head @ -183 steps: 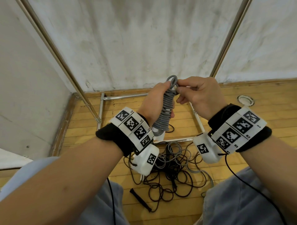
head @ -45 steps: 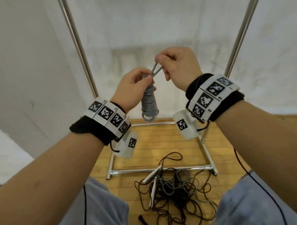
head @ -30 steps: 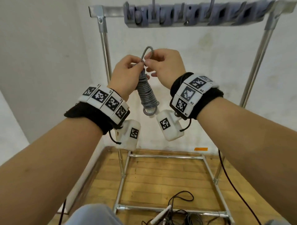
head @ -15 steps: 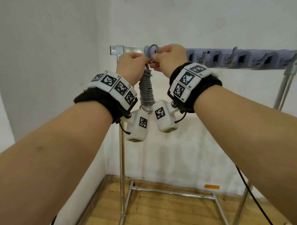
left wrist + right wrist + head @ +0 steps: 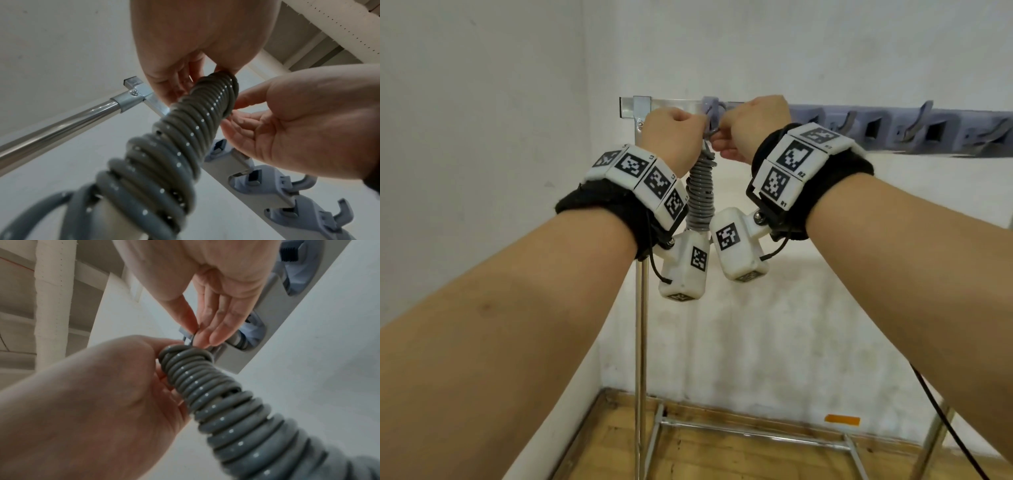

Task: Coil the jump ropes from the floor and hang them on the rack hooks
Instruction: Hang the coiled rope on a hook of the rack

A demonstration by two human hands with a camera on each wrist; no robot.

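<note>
A grey jump rope (image 5: pixel 700 195), wound into a tight coil, hangs between my two raised hands at the left end of the rack's top bar. My left hand (image 5: pixel 688 126) grips the top of the coil (image 5: pixel 205 113). My right hand (image 5: pixel 722 132) pinches the small rope loop (image 5: pixel 717 114) above the coil. The right wrist view shows thumb and fingers (image 5: pixel 197 335) closed on that loop beside a grey hook mount (image 5: pixel 236 360). The loop sits at the leftmost hook (image 5: pixel 710 102); I cannot tell whether it is over it.
A grey strip of several hooks (image 5: pixel 893 130) runs right along the bar, and those in view hold nothing. The chrome upright post (image 5: pixel 641 325) stands just left of my hands. White walls close in behind and to the left. Wooden floor (image 5: pixel 722 459) and the rack's base frame lie below.
My view has risen from the rope pile on the floor to the rack top. Both hands carried the coiled rope upward, bringing its loop to the leftmost hook.
</note>
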